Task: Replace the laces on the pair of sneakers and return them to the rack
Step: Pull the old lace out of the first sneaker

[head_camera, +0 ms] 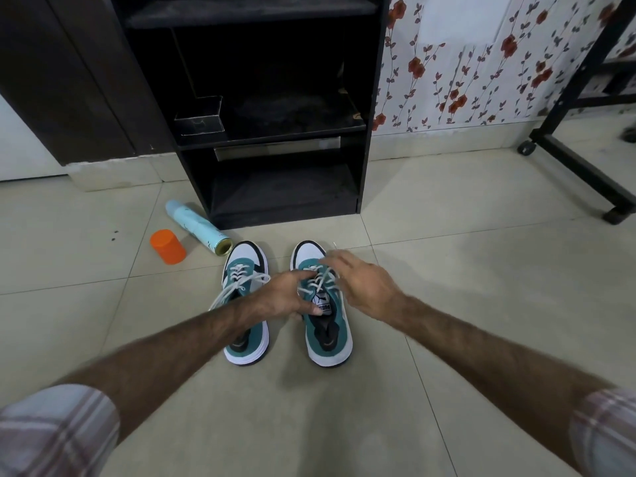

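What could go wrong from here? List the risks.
1. The left sneaker's loose lace trails under the left hand and may snag as it works.
2. The spray can lies on its side touching that sneaker's toe; a nudge could roll it.
3. The right hand blocks the view of the right sneaker's eyelets.
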